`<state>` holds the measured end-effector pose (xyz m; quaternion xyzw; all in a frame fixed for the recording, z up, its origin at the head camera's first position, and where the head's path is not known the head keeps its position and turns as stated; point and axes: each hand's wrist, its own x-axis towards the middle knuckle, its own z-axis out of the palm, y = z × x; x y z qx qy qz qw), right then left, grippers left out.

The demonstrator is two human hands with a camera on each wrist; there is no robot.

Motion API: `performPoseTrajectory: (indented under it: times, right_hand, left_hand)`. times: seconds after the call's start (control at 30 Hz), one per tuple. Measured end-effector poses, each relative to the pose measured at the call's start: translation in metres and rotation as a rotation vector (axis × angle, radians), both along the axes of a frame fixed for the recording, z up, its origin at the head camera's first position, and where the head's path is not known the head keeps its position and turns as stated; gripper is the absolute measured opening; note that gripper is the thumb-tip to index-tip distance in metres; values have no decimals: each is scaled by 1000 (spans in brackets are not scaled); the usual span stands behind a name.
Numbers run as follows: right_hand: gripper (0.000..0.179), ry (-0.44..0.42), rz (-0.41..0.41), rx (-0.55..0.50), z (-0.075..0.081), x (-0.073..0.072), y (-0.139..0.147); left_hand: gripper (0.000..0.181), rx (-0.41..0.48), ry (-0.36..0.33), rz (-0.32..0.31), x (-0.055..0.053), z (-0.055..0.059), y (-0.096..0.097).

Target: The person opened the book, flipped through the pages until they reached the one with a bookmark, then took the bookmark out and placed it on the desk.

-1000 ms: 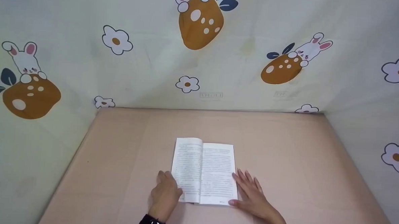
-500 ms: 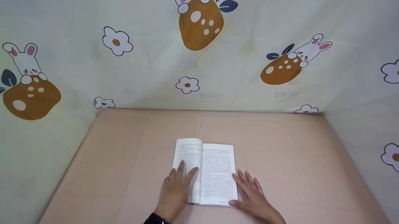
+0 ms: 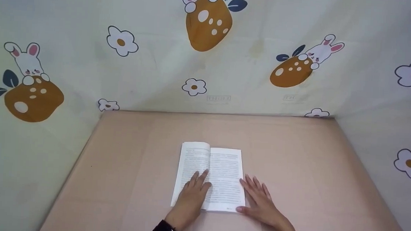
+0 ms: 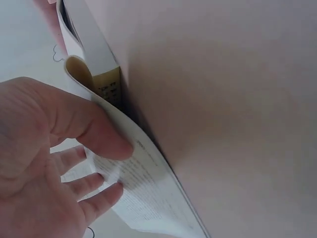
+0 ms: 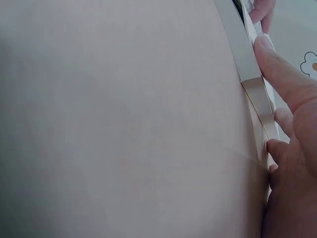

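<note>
An open book [image 3: 225, 179] with printed pages lies on the table in front of me. Across its left page, close to the centre fold, my left hand [image 3: 191, 198] rests with fingers extended. In the left wrist view the thumb and fingers of that hand [image 4: 54, 144] touch the left page [image 4: 153, 198], which bows up near the spine. My right hand [image 3: 264, 205] lies along the book's right edge, thumb on the lower right corner. The right wrist view shows the fingers of this hand [image 5: 297, 129] against the page block [image 5: 242, 49].
The table [image 3: 137, 161] has a plain pinkish-beige cover. A pale cloth backdrop [image 3: 151, 75] printed with rabbits and flowers stands behind it and along both sides.
My left hand has moved from the book's left edge onto the left page and rightward to the fold. The left page now spreads wider and flatter. My right hand stays put.
</note>
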<state>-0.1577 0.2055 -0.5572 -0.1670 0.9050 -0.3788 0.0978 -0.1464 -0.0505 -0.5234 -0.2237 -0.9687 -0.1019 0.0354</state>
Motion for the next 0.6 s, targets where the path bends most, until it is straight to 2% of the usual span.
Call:
performPoseTrajectory:
  times: [0.43,0.5,0.6]
  right_hand:
    - [81,-16,12,-35,2,0,1]
    - [81,-18,19,-43,2,0,2]
    - [80,-28,24,-62,2,0,4]
  left_hand:
    - [31,-15,-93,51,-3,8,13]
    - [33,-14,-105,55,-4,10,15]
    - [47,-11,-132,50,-3,12,17]
